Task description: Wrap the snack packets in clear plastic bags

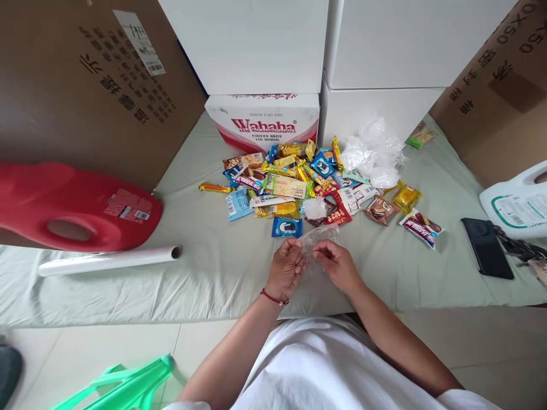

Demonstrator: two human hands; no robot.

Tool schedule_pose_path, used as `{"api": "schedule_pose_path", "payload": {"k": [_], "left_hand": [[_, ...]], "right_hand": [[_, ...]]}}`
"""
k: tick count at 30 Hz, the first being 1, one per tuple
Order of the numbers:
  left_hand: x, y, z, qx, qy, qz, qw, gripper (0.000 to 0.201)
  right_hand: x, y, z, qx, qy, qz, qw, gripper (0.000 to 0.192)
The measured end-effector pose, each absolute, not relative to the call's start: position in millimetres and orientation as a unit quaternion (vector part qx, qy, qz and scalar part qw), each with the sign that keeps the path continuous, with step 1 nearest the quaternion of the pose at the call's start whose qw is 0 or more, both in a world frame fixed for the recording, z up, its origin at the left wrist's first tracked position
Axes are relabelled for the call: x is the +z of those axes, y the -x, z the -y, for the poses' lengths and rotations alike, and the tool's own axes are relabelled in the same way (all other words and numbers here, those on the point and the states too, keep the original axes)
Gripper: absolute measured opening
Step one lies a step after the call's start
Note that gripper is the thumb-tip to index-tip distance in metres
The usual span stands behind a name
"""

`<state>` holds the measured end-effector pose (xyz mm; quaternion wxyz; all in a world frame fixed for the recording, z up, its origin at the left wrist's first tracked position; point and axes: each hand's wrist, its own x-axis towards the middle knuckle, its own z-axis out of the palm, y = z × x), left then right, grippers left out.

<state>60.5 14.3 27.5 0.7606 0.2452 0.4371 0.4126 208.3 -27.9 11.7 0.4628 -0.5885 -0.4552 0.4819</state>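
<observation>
Between my hands is a clear plastic bag (315, 242), thin and crumpled. My left hand (287, 265) has its fingers closed on the bag's left side. On the other side, my right hand (336, 262) pinches the bag between thumb and fingers. Just beyond lies a heap of wrapped snacks (287, 187) in yellow, blue, red and brown packets. A blue packet (286, 227) is closest to my left hand. Crumpled clear bags (372, 152) lie at the heap's back right. Apart from the heap on the right is a purple and white snack packet (422, 228).
Behind the snacks stand a Wahaha carton (265, 122) and white boxes (265, 45). On the left are a red jug (81, 208) and a plastic roll (111, 261); on the right, a black phone (487, 248), keys (519, 246) and a white jug (517, 202). A green plastic item (128, 387) is on the floor.
</observation>
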Motion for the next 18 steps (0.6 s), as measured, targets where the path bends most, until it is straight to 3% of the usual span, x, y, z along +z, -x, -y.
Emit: {"api": "schedule_pose_path", "payload": {"k": [5,12,18], "left_hand": [[27.8,-56.6,-13.6,0.436,-0.246,-0.436,0.747,0.054],[33.4,-63.7,-11.1,0.436,-0.252,-0.411,0.76,0.056],[41.3,-33.7,-26.5,0.415,-0.262,-0.44,0.752,0.057]], "right_hand": [[18.5,-214.5,26.8,0.507,0.575,0.412,0.493,0.034],[22.5,-201.4,24.3,0.552,0.534,0.389,0.508,0.036],[46.5,-245.2,25.5,0.531,0.568,0.292,0.557,0.043]]}}
